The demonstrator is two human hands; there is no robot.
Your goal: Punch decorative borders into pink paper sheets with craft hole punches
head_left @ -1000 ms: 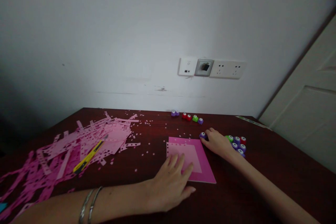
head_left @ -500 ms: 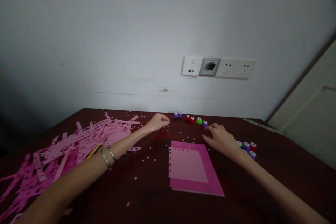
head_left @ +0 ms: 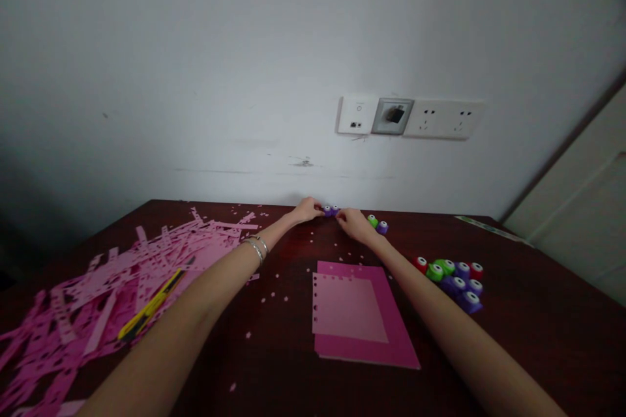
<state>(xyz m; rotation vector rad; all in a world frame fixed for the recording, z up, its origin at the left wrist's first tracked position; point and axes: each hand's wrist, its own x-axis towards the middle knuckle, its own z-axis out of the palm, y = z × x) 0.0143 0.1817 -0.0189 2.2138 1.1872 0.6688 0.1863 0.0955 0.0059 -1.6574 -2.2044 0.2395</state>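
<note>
At the back of the dark table, two small purple craft punches (head_left: 330,210) stand side by side against the wall edge. My left hand (head_left: 308,209), with bangles on the wrist, has its fingers closed at the left side of the pair. My right hand (head_left: 355,224) is closed at the right side, its fingertips touching the right punch. Just right of it are a green craft punch (head_left: 372,221) and another purple punch (head_left: 382,227). Nearer me lies a light pink sheet (head_left: 349,313) with holes along two edges, on top of darker pink paper (head_left: 398,339).
A heap of cut pink paper strips (head_left: 161,260) covers the left, with a yellow utility knife (head_left: 151,308) on it. Several red, green and purple punches (head_left: 458,283) cluster at right. Tiny paper cutouts are scattered about. A patterned strip (head_left: 493,229) lies at the back right.
My left hand has moved forward and right to the purple pair. My right hand has moved left from the right-hand punches to the pair, and now hides the two red punches' former spot.
</note>
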